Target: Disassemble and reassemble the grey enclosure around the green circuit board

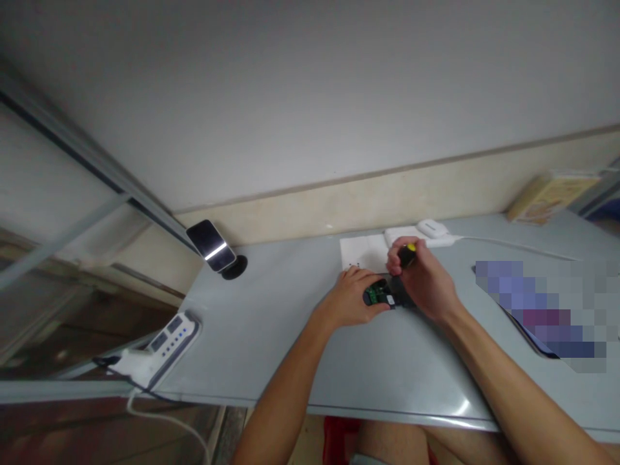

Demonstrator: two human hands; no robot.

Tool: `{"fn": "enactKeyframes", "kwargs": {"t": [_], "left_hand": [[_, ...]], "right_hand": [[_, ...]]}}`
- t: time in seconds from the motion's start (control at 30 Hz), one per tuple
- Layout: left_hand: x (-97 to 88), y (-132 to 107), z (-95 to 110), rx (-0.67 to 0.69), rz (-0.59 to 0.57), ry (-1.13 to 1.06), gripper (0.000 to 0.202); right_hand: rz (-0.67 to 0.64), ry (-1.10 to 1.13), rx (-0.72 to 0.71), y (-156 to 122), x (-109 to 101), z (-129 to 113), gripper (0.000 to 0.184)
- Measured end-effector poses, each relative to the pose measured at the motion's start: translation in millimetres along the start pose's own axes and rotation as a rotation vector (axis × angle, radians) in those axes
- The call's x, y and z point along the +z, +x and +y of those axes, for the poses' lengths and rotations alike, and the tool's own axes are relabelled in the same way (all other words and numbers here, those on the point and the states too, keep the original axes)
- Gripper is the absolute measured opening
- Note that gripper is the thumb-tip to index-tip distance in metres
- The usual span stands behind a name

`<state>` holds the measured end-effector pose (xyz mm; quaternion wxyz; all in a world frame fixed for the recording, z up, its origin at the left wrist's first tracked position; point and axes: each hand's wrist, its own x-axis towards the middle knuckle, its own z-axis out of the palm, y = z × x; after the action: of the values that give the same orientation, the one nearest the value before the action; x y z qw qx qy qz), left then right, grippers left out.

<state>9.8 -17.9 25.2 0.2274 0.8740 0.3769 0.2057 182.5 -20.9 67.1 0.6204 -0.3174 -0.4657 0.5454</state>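
On the grey table [266, 342], my left hand [349, 300] is closed around a small black device with an exposed green circuit board [376, 294]. Its thumb lies along the near edge and its fingers along the far edge. My right hand [431, 284] grips a screwdriver [407, 255] by its black and yellow handle, just right of the device. The screwdriver's tip is hard to make out, so I cannot tell whether it touches the board. Just beyond my hands lies a white paper sheet [356, 248] with several tiny dark bits on it.
A phone [212, 245] leans on a round black stand [235, 268] at the back left. Near the left edge sits a white power strip [169, 342] with cables. White cased items [433, 228] and a cable lie behind my right hand. A blurred-out tablet-like device [537, 316] and yellow box [552, 197] are right.
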Motion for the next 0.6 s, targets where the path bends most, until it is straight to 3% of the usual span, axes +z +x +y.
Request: {"fn": "enactKeyframes", "kwargs": {"t": [0.1,0.23,0.6], "left_hand": [[0.4,0.0,0.4,0.011,0.017,-0.008,0.053],[1.0,0.5,0.7,0.016,0.023,-0.008,0.052],[8.7,2.2,-3.3,0.047,0.079,-0.018,0.05]], "right_hand": [[-0.009,0.004,-0.022,-1.7,-2.2,-3.1,0.035],[0.038,0.097,-0.012,-0.2,-5.5,-3.7,0.045],[0.03,0.249,0.083,-1.6,-7.6,-11.9,0.034]]}}
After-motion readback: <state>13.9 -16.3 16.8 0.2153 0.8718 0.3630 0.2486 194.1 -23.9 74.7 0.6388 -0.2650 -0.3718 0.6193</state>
